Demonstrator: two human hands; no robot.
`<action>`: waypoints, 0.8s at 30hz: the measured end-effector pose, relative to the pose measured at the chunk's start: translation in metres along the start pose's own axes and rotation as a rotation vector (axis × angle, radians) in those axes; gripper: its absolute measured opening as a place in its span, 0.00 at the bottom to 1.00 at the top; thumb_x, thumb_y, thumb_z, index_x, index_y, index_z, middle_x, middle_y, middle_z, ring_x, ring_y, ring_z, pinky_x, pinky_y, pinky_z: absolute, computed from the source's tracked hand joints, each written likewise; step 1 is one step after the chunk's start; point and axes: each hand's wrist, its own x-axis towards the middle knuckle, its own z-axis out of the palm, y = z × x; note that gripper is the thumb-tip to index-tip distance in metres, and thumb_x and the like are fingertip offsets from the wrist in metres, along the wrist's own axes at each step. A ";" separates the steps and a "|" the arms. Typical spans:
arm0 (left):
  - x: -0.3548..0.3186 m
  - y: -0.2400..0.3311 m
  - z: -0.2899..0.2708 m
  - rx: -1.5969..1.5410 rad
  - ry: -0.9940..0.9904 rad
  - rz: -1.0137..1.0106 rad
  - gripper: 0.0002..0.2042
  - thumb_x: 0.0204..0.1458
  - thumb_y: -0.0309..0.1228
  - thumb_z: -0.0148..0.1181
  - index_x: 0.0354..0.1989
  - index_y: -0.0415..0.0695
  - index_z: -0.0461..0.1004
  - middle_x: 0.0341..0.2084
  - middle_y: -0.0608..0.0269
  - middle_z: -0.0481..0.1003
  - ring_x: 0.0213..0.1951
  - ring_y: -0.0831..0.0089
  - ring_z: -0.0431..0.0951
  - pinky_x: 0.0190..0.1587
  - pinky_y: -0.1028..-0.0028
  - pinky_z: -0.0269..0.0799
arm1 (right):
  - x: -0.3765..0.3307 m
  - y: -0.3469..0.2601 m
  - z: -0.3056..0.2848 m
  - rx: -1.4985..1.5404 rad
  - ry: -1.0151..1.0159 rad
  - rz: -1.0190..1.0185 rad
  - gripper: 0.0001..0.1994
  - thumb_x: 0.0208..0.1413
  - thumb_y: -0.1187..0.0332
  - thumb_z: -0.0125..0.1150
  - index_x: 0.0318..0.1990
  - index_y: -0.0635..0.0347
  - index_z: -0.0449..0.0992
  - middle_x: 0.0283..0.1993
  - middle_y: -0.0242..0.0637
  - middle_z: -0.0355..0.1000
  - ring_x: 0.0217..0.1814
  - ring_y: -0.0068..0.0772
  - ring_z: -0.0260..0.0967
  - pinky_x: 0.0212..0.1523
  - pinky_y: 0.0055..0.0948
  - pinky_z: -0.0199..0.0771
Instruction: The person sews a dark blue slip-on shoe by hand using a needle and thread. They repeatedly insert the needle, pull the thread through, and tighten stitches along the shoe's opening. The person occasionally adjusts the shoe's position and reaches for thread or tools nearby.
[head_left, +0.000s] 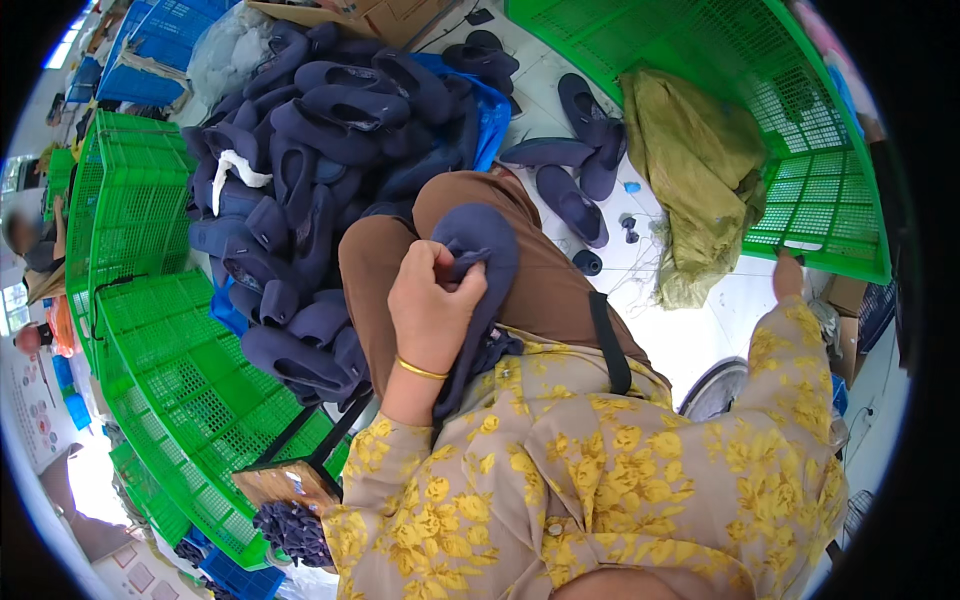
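A navy slip-on shoe (492,235) lies across my lap, its rounded toe pointing away from me. The fingers of my left hand (432,305) are closed in a pinch on the shoe's fabric near its opening. On the far right, my right arm stretches out, and my right hand (789,277) is at the edge of a large green plastic crate (810,205). Its fingers seem to hook over the crate's rim beside a pale slot, partly hidden from view.
A big heap of navy shoes (340,110) rises ahead and to my left, with a white strip (235,175) on it. Green crates (170,350) line the left side. Several loose shoes (570,205) and an olive sack (690,170) lie on the white floor ahead right.
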 end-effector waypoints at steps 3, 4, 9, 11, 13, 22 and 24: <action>-0.001 -0.009 -0.012 -0.158 -0.072 -0.071 0.07 0.50 0.26 0.66 0.33 0.38 0.74 0.23 0.61 0.75 0.26 0.78 0.74 0.31 0.77 0.71 | 0.006 -0.104 0.001 0.473 0.174 -0.156 0.17 0.54 0.73 0.51 0.52 0.61 0.73 0.44 0.55 0.76 0.47 0.57 0.73 0.47 0.44 0.73; -0.001 -0.014 -0.013 -0.204 -0.103 -0.079 0.06 0.52 0.25 0.64 0.35 0.37 0.74 0.25 0.64 0.75 0.28 0.80 0.74 0.33 0.79 0.71 | 0.005 -0.144 -0.006 0.526 0.073 -0.201 0.16 0.53 0.72 0.54 0.50 0.59 0.74 0.45 0.48 0.77 0.45 0.47 0.75 0.45 0.37 0.73; -0.004 -0.018 -0.019 -0.376 -0.193 -0.153 0.05 0.59 0.23 0.57 0.40 0.36 0.74 0.33 0.68 0.75 0.33 0.82 0.75 0.40 0.80 0.74 | -0.170 -0.362 -0.216 1.475 -0.423 -0.745 0.14 0.55 0.68 0.62 0.50 0.52 0.76 0.29 0.25 0.71 0.28 0.17 0.64 0.28 0.25 0.65; -0.004 -0.013 -0.023 -0.452 -0.169 -0.188 0.05 0.59 0.23 0.57 0.40 0.36 0.74 0.33 0.67 0.76 0.33 0.82 0.76 0.40 0.80 0.74 | -0.205 -0.389 -0.252 1.312 -0.449 -0.962 0.10 0.55 0.69 0.62 0.45 0.56 0.77 0.30 0.32 0.75 0.30 0.25 0.69 0.31 0.28 0.68; -0.005 -0.008 -0.027 -0.521 -0.116 -0.220 0.05 0.59 0.24 0.57 0.40 0.37 0.74 0.32 0.66 0.76 0.32 0.82 0.76 0.38 0.80 0.74 | -0.221 -0.397 -0.256 1.316 -0.449 -1.069 0.08 0.56 0.68 0.62 0.41 0.60 0.76 0.30 0.37 0.75 0.30 0.31 0.70 0.33 0.30 0.69; -0.026 0.038 -0.035 -0.231 -0.335 -0.278 0.10 0.51 0.30 0.67 0.30 0.34 0.79 0.18 0.65 0.76 0.21 0.83 0.72 0.27 0.81 0.67 | -0.265 -0.370 -0.283 1.421 -0.257 -1.357 0.09 0.50 0.75 0.62 0.40 0.57 0.77 0.32 0.39 0.74 0.32 0.41 0.74 0.31 0.31 0.72; -0.027 0.031 -0.031 -0.167 -0.280 -0.245 0.09 0.51 0.29 0.67 0.29 0.34 0.79 0.20 0.64 0.77 0.22 0.83 0.72 0.27 0.80 0.68 | -0.259 -0.369 -0.285 1.334 -0.274 -1.329 0.14 0.49 0.78 0.59 0.45 0.57 0.75 0.36 0.42 0.73 0.36 0.46 0.73 0.35 0.35 0.72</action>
